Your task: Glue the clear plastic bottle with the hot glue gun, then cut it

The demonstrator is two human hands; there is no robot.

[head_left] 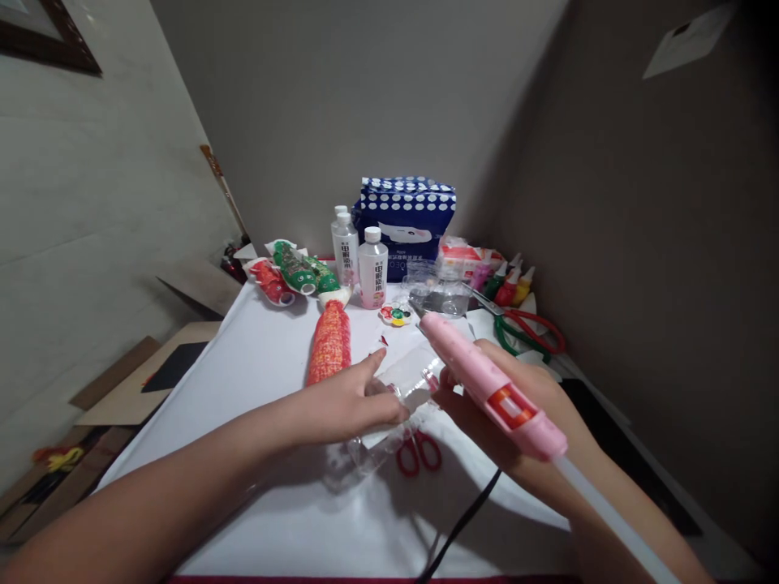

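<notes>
My left hand (350,397) is closed on a clear plastic bottle (414,369) lying over the middle of the table, its thumb pressing the plastic. A pink hot glue gun (462,353) is gripped in my right hand (535,385), its nozzle pointing away and slightly left. A translucent glue stick (608,515) juts from the gun's back end. Red-handled scissors (419,454) lie just below the clear bottle, with their blades mostly hidden. Beside my left hand rests a red and orange painted bottle shape (329,341).
Green painted fish shapes (295,268) and a red one (271,280) lie back left. Labelled bottles (372,272) stand before a blue bag (407,219). A paint palette (397,315), large scissors (529,328) and paint tubes (506,288) sit farther right. A black cord (462,523) crosses the front.
</notes>
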